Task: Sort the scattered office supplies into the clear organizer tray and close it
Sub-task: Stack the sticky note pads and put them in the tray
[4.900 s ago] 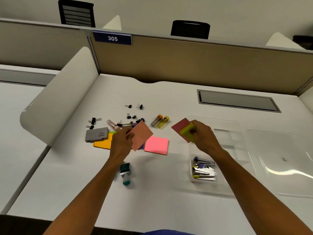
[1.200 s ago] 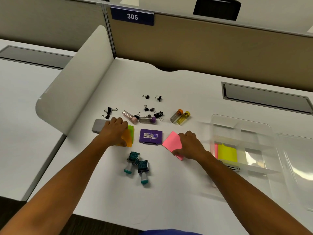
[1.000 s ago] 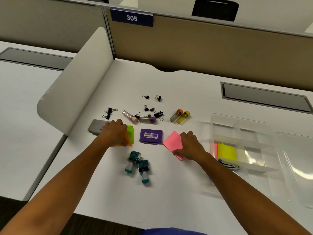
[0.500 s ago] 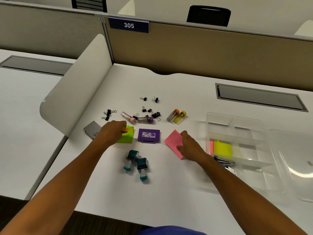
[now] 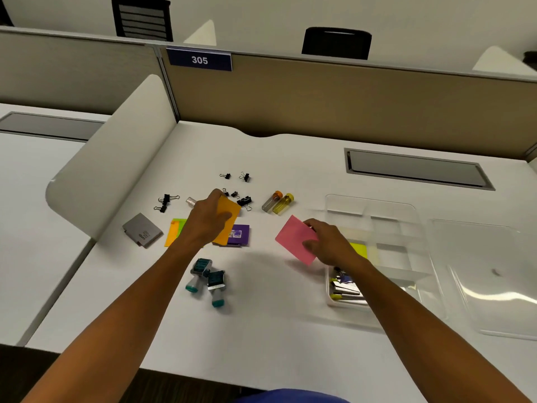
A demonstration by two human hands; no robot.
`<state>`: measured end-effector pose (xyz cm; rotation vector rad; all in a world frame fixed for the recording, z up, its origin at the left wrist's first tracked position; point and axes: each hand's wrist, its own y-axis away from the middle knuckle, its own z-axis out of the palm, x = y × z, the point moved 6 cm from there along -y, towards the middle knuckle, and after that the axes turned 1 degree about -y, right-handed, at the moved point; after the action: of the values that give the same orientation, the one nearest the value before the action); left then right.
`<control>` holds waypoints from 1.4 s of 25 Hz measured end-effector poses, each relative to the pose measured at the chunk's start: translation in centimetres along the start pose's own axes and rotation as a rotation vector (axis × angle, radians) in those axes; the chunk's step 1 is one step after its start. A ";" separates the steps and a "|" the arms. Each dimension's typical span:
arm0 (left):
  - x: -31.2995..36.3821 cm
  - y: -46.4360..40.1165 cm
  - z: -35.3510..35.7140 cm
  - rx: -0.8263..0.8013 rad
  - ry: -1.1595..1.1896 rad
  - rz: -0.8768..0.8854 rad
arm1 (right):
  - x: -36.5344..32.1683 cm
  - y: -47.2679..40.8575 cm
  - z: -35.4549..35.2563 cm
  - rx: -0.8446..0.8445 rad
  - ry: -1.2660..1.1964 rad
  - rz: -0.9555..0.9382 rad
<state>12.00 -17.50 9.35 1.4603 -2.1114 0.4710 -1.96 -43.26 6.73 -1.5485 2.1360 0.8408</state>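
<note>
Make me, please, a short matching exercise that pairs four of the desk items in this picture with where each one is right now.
Things:
1. orange sticky pad
2. pink sticky pad
3. grey stapler box
4. teal stamps

Places:
A. lying on the desk, left of the left hand
B. held in the right hand
C. on the desk between the two forearms
D. held in the left hand

Pairs: 1-D, 2-B, 3-A, 4-C

A white worktop [image 5: 261, 330] fills the lower frame, backed by a tan partition [image 5: 348, 106] bearing a blue "305" sign [image 5: 199, 59]. A curved white divider [image 5: 116, 158] stands at left. A grey recessed panel [image 5: 415, 168] sits upper right. Two black chairs [image 5: 337, 43] show beyond, against a pale wall.
</note>
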 end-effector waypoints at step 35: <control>18.1 -0.3 12.7 -0.143 0.264 0.128 | 10.9 -1.0 -4.6 -0.185 0.528 0.027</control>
<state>4.44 -38.26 10.02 1.1214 -1.9895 0.5183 -4.33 -54.34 3.27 -2.0211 2.4958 0.7095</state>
